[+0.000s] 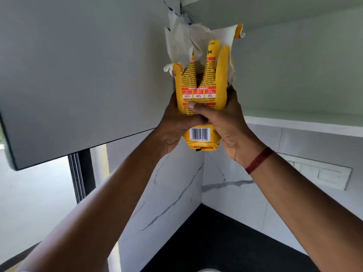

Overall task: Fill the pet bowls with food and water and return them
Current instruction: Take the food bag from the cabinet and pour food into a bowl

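- Two hands grip one yellow pet-food bag (198, 89) between them, raised high before an open wall cabinet.
- Wrapped round the bag's left side is the left hand (172, 128); the right hand (227, 126) wraps its right side, thumb across the print.
- Torn open at the top, the bag shows white lining.
- Left of it stands the open cabinet door (78, 75).
- Below, near right, lies a black counter (225, 242).

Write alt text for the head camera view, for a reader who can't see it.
The left hand and right hand grip the lower half of a torn-open yellow pet food bag, holding it upright at an open wall cabinet. The cabinet door hangs open at left, with a black countertop and marbled wall below.
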